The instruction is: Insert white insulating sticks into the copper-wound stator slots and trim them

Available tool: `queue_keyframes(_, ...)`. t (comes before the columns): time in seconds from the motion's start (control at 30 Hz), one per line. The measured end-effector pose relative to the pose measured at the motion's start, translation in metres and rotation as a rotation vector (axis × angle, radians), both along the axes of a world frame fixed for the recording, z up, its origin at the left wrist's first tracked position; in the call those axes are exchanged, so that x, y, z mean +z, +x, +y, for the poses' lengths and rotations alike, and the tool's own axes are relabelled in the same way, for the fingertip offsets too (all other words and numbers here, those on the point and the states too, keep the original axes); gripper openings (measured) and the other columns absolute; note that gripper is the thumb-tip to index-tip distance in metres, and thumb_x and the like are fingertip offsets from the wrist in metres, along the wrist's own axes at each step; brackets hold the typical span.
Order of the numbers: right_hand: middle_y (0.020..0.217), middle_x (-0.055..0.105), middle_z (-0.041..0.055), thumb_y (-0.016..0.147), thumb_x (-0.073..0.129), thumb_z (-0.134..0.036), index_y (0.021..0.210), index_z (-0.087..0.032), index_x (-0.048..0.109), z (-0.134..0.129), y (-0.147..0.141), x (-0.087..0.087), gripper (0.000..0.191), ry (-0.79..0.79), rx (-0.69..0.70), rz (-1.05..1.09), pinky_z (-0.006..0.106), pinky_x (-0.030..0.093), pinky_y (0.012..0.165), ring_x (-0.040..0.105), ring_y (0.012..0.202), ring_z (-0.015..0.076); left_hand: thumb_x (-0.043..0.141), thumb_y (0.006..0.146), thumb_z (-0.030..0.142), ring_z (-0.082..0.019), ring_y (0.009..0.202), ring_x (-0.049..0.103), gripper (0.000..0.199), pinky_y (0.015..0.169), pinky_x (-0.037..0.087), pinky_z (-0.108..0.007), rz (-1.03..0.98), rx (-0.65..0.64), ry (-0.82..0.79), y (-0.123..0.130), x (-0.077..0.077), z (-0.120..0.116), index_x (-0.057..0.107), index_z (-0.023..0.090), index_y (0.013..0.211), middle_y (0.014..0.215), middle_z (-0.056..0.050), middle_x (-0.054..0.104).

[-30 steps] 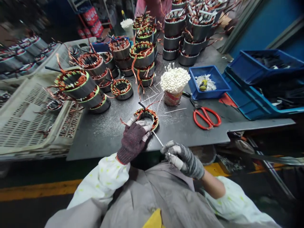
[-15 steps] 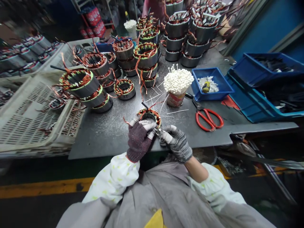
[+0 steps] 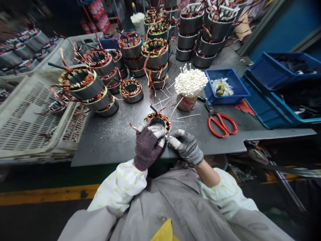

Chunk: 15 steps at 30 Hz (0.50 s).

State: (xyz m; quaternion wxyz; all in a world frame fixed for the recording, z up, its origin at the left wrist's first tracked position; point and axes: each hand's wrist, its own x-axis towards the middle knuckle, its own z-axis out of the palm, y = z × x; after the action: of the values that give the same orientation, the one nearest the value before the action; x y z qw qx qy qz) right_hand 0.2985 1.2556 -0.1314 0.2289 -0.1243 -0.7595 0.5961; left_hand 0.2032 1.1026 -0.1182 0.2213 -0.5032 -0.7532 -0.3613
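So the ring point(image 3: 167, 119), copper-wound, sits flat on the metal table point(image 3: 107, 144) near its front edge, straight up at 12 o'clock from the wearer. Left hand point(image 3: 147, 147), in a dark maroon glove, is clamped on its near rim around 7 o'clock, fingertips over the edge. Right hand point(image 3: 187, 147), grey glove, has its fingertips bunched at about 5 o'clock on the ring, right up by the left ones. Can't really tell what they're pinching, if anything; too small and cluttered there.

Going round from the ring: second ring point(image 3: 131, 92) at 11, leaning stack point(image 3: 86, 90) at 10, pale crate point(image 3: 20, 117) out past 9. Cup point(image 3: 187, 103) crammed with white sticks point(image 3: 191, 82) at 1, blue tray point(image 3: 232, 99) with white scraps at 2, red-handled cutters point(image 3: 222, 125) at 3. A few loose sticks point(image 3: 189, 116) lie between ring and cutters.
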Motion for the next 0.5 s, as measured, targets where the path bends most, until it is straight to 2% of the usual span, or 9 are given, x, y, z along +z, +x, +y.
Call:
queue_keyframes(0.17,0.074,0.075,0.0019,0.084,0.066,-0.035,0.081,-0.023,0.071,0.000,-0.002,-0.002,0.014,0.050,-0.011,0.002,0.030,0.058,0.065,0.067,0.065,0.0174,0.061,0.092,0.023,-0.019,0.105,0.071,0.017,0.113,0.041,-0.045,-0.042,0.051,-0.033,0.002,0.000,0.001,0.066,0.024,0.108,0.104,-0.002,0.077)
queue_keyframes(0.3,0.078,0.076,0.0029,0.086,0.064,-0.036,0.086,-0.023,0.074,0.003,-0.004,-0.007,0.017,0.157,0.017,-0.025,0.030,0.056,0.067,0.068,0.068,0.0186,0.062,0.091,0.021,-0.020,0.105,0.071,0.020,0.113,0.040,-0.046,0.030,0.018,-0.025,0.002,0.003,-0.001,0.066,0.023,0.111,0.106,-0.003,0.077)
queue_keyframes(0.5,0.091,0.074,0.0073,0.094,0.059,-0.037,0.097,-0.023,0.077,0.017,-0.005,-0.005,0.023,0.622,0.120,0.032,0.034,0.051,0.076,0.066,0.081,0.0211,0.059,0.093,0.022,-0.019,0.110,0.070,0.023,0.114,0.037,-0.045,0.053,-0.048,-0.071,0.002,0.006,-0.006,0.066,0.026,0.115,0.109,-0.001,0.077)
